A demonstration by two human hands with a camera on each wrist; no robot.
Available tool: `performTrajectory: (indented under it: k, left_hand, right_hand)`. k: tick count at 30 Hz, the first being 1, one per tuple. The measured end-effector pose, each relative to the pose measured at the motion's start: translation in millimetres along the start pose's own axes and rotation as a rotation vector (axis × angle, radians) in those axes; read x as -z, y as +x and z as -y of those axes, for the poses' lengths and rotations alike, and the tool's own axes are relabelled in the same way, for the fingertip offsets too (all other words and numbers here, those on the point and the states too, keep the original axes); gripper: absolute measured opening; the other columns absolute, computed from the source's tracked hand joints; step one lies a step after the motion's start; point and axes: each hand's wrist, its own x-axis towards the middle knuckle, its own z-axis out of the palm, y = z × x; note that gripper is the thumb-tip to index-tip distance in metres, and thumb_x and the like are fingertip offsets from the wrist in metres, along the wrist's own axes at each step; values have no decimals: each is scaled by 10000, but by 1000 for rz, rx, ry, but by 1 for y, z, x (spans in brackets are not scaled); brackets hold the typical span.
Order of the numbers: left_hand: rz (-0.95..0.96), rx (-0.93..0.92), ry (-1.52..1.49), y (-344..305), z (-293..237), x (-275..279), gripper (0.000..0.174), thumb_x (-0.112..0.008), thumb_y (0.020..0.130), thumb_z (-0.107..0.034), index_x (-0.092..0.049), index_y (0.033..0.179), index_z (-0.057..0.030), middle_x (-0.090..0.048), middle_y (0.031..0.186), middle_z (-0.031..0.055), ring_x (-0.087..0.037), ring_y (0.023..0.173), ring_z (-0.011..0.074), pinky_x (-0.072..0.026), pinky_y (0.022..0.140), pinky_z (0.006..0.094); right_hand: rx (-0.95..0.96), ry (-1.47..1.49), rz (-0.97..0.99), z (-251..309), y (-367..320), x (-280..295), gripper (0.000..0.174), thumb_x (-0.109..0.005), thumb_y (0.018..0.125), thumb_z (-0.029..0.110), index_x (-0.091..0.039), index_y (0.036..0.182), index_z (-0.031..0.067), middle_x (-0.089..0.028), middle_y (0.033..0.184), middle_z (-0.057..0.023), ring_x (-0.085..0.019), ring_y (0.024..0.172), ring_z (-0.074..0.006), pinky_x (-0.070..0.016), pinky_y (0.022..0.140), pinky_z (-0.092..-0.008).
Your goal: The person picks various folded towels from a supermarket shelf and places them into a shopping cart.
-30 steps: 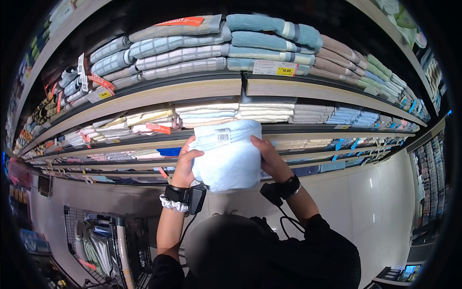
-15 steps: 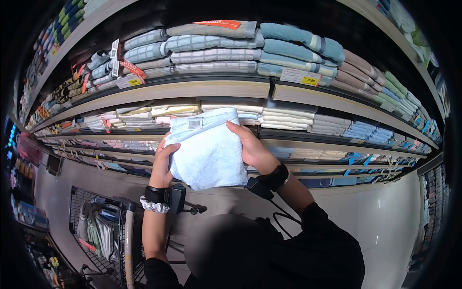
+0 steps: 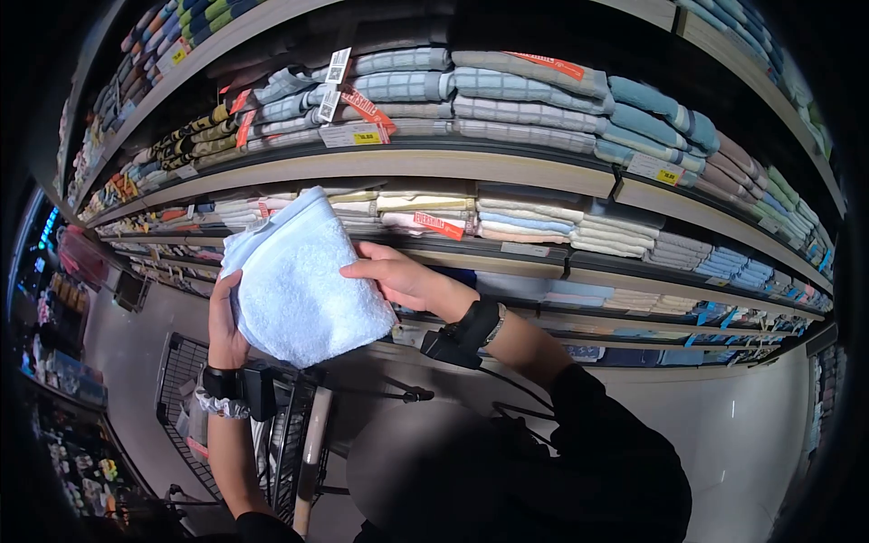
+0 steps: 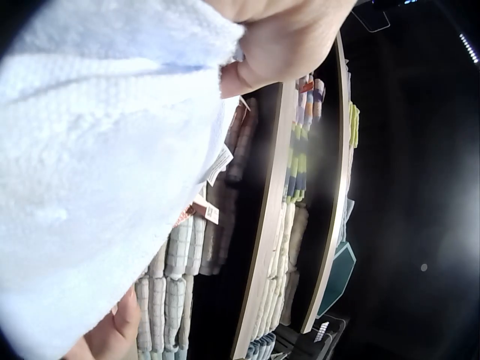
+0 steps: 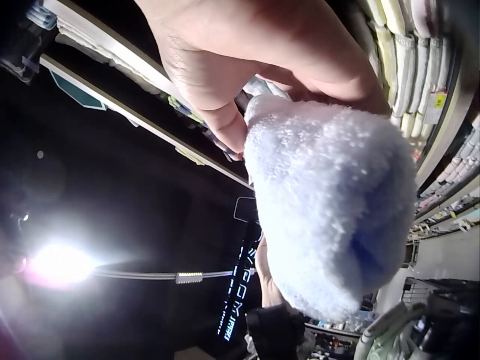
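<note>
A folded pale blue towel (image 3: 303, 281) is held up between both hands in front of the shelves. The left hand (image 3: 224, 317) grips its left edge from the side and below. On the towel's right edge the right hand (image 3: 403, 276) pinches with the thumb on top, its other fingers behind the cloth. In the left wrist view the towel (image 4: 97, 165) fills the left side, with the left hand (image 4: 281, 37) at its top edge. The right wrist view shows the towel's thick folded side (image 5: 330, 195) under the right hand (image 5: 262, 60).
Shelves with stacked towels (image 3: 525, 90) run across the front, with price labels on a wooden shelf edge (image 3: 434, 167). A wire shopping cart (image 3: 186, 362) holding folded cloths stands at the lower left. Tiled floor (image 3: 715, 425) shows at the lower right.
Both hands have carried the towel to the left, toward the cart side, and it has tilted. The barcode label that faced up earlier is out of sight. The head view has shifted left along the shelves.
</note>
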Motion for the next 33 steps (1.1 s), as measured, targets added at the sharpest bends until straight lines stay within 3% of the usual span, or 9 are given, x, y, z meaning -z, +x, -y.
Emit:
performTrajectory:
  k: [3,7,12,16,20,26,28,30,33]
  left_hand:
    - [-78,14,-15,0,-16,42,386,-458,709,-109,-370,1062,21,-490,962,153,-511,848,241,-439,736,332]
    - [-151,-10,30,-5,-37,91,401,-444,697,-90,-361,1081,-9,-475,986,140,-499,868,236,-425,749,324]
    - [-158,-10,248,-15,-58,155,439,-432,677,-74,-339,1100,-5,-464,1001,130,-475,903,226,-389,780,306]
    - [-424,53,394,-17,-61,223,509,-464,665,-90,-284,1132,2,-443,1024,122,-444,925,218,-347,799,303]
    - [-552,68,391,0,-50,319,492,-466,661,-71,-297,1118,-2,-456,990,110,-455,895,205,-357,769,299]
    - [-385,264,452,17,-21,330,399,-486,642,-44,-397,1027,9,-493,927,111,-497,786,201,-395,684,290]
    - [-605,161,629,22,-5,331,168,-470,648,-73,-506,775,30,-541,710,96,-529,614,187,-421,556,301]
    - [-490,154,836,24,-5,352,192,-515,603,-79,-529,701,86,-555,659,129,-536,553,215,-421,506,297]
    - [-440,262,1160,46,5,350,232,-529,588,-84,-519,756,76,-551,702,150,-536,613,237,-418,554,305]
  right_hand:
    - [76,-107,93,-22,28,-21,466,-525,728,150,-301,1099,-22,-428,1019,-108,-439,922,-148,-368,778,-258]
    - [35,-281,48,-55,85,-52,469,-526,722,154,-303,1088,-37,-444,987,-108,-449,894,-137,-368,764,-245]
    - [-24,-544,15,-87,129,-87,485,-491,705,172,-289,1062,-88,-435,989,-160,-438,923,-193,-361,771,-262]
    - [-127,-824,38,-137,180,-104,619,-455,706,186,-151,1146,-126,-353,1090,-279,-417,977,-279,-343,795,-284]
    - [-215,-915,30,-171,203,-115,707,-491,672,180,-89,1195,-74,-322,1136,-267,-382,1029,-279,-328,821,-296]
    - [-318,-1071,188,-178,200,-116,725,-515,650,179,-105,1203,-50,-331,1143,-242,-372,1041,-278,-327,825,-295]
    - [-359,-1115,242,-180,199,-115,732,-523,643,178,-110,1206,-41,-334,1145,-233,-369,1045,-277,-327,826,-295]
    - [-399,-1162,314,-182,199,-115,738,-531,635,178,-116,1209,-33,-337,1147,-225,-366,1049,-276,-327,827,-295]
    - [-464,-1218,387,-192,203,-112,749,-543,624,177,-124,1213,-21,-342,1150,-212,-361,1055,-275,-326,829,-295]
